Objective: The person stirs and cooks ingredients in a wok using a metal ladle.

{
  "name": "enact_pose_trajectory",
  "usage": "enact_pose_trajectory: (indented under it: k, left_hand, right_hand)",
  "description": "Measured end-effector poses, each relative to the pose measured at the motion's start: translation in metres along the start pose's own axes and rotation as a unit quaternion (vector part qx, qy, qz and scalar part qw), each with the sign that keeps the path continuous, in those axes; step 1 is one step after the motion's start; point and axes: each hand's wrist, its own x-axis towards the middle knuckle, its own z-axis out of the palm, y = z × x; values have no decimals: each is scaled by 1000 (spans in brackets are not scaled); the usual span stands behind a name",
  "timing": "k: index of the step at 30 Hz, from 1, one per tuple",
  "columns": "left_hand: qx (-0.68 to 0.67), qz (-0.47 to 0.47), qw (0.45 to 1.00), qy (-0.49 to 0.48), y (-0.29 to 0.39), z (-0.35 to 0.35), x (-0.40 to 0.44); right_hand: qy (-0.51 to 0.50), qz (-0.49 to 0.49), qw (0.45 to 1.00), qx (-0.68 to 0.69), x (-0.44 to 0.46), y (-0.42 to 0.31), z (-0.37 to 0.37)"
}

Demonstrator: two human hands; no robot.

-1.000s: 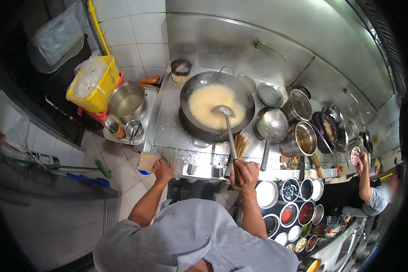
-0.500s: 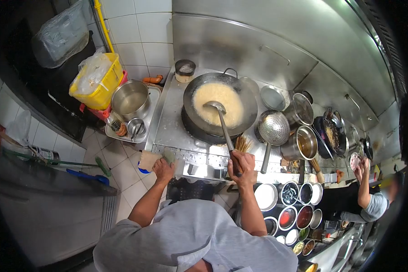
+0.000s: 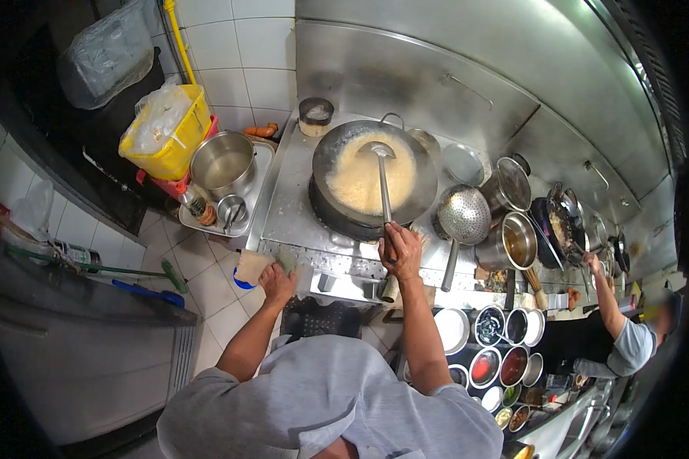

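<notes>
My right hand (image 3: 402, 251) is closed round the handle of a long metal ladle (image 3: 385, 180). The ladle's bowl rests in a pale, creamy, frothy liquid (image 3: 360, 180) towards the far side of a large dark wok (image 3: 424, 195). The wok sits on the stove. At the stove's front left edge, my left hand (image 3: 278, 283) has its fingers bent over a tan cloth (image 3: 253, 268); part of the grip is hidden. A perforated strainer (image 3: 465, 214) lies right of the wok, its handle pointing towards me.
Left of the stove, a tray (image 3: 262, 168) holds a steel pot (image 3: 222, 163) and a bottle (image 3: 197, 206). Lidded pots (image 3: 507, 241) stand right of the strainer. Several sauce containers (image 3: 485, 367) fill the lower right. A co-worker (image 3: 628, 344) reaches to a pan there.
My right hand has moved slightly forward and left, pushing the ladle's bowl towards the wok's far side. My left hand stays in place. The co-worker's arm has shifted towards the pan.
</notes>
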Motion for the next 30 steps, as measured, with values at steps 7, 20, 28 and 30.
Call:
enact_pose_trajectory:
  k: [7, 20, 28, 30]
  left_hand:
    - [14, -13, 999, -28, 2, 0, 1]
    - [11, -6, 999, -29, 3, -3, 2]
    - [8, -10, 999, -30, 2, -1, 3]
    - [9, -7, 1000, -22, 0, 3, 3]
  right_hand:
    - [15, 5, 1000, 6, -19, -10, -30]
    - [23, 38, 999, 19, -46, -54, -108]
    - [82, 47, 992, 85, -25, -57, -124]
    - [81, 47, 991, 95, -22, -53, -117]
